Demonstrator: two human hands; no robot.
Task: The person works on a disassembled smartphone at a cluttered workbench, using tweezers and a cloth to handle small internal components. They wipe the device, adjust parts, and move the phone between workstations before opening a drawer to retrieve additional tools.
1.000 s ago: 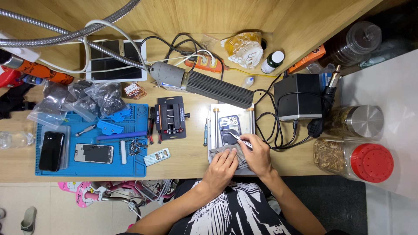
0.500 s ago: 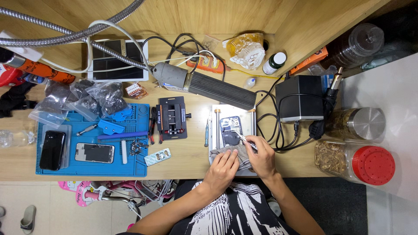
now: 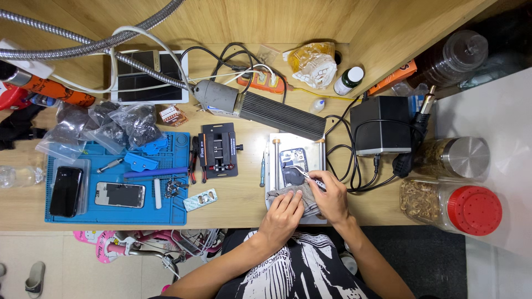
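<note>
- The right hand (image 3: 332, 198) pinches metal tweezers (image 3: 306, 175), tips on the opened phone (image 3: 293, 165) lying on the heating plate (image 3: 318, 158)
- The left hand (image 3: 281, 216) presses flat on a grey cloth (image 3: 293, 192), grasping nothing
- Since a second ago the hands have barely shifted: the prying goes on at one spot
- Right of them, a red-lidded jar (image 3: 451, 207) holds brown bits; plastic bags (image 3: 105, 130) hold dark parts

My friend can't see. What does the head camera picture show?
A person's left hand presses a grey cloth while the right hand points metal tweezers at an opened phone on a metal plate. To the left, a blue mat holds two more phones and small tools.
</note>
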